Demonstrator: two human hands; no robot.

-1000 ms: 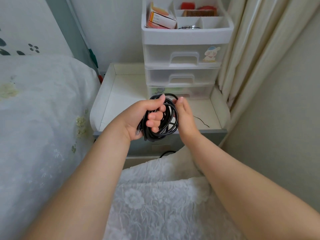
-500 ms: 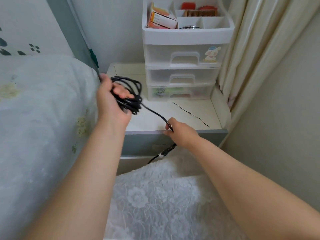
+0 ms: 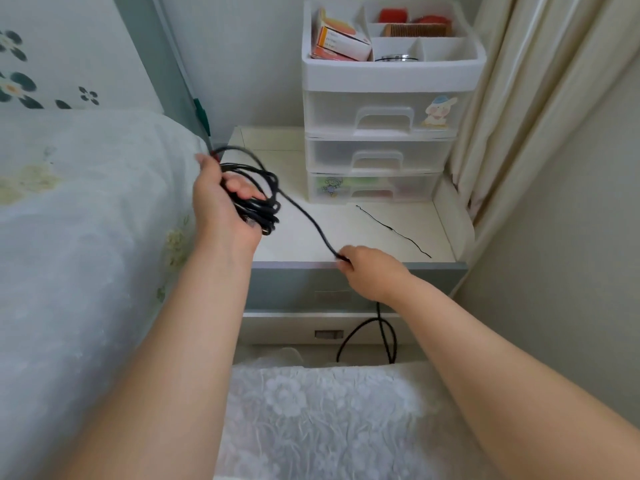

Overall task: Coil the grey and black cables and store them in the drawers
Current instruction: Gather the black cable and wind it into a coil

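My left hand (image 3: 221, 206) grips a bundle of black cable (image 3: 258, 199) loops above the left part of the nightstand (image 3: 298, 251). One strand runs down to the right into my right hand (image 3: 372, 268), which pinches it at the nightstand's front edge. Below that hand the cable's loose tail (image 3: 377, 334) hangs in a loop in front of the nightstand. A white plastic drawer unit (image 3: 381, 150) with three shut translucent drawers stands at the back of the nightstand. No grey cable is in view.
A thin black thread (image 3: 393, 230) lies on the nightstand's right side. The drawer unit's top tray (image 3: 391, 74) holds boxes, a comb and small items. A bed (image 3: 86, 254) lies left, a curtain (image 3: 512, 98) right, lace fabric (image 3: 311, 420) over my lap.
The hands were together around the coil a second ago. My left hand then carried it up and left; my right hand slid down the strand to the nightstand's front edge.
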